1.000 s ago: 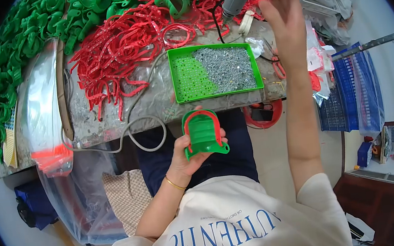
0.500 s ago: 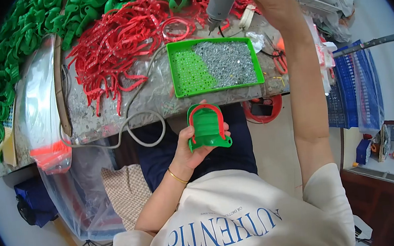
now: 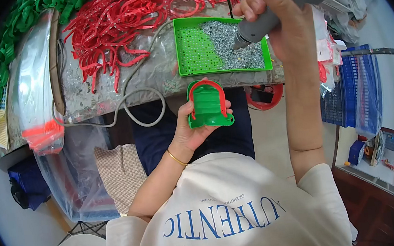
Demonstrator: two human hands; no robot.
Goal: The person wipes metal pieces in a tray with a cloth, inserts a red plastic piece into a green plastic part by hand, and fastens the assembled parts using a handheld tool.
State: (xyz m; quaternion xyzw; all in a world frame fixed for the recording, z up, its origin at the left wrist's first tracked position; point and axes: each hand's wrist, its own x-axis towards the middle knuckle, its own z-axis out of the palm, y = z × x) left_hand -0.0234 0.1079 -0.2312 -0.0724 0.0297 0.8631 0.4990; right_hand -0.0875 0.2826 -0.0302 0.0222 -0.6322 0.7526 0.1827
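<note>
My left hand [image 3: 189,128] is closed around a green plastic part [image 3: 207,103] with a curved back and flared lower edge, held in front of my lap. A red U-shaped strip [image 3: 224,102] lies along the green part's rim. Higher up at the right, my right hand [image 3: 287,24] grips a grey electric screwdriver [image 3: 257,29]. Its tip points down and left, over the small silver screws [image 3: 222,38] in a green perforated tray [image 3: 225,70]. Whether the tip carries a screw is too small to tell.
Red strips [image 3: 119,25] are heaped at the back of the workbench [image 3: 104,104], with green plastic parts [image 3: 11,41] piled at the far left. A grey cable [image 3: 127,96] loops over the front edge. Below the bench sits a red basket [image 3: 278,96].
My right hand has brought the screwdriver down and right, so its tip is now over the screws. My left hand still holds the green part and red strip. The view has shifted slightly.
</note>
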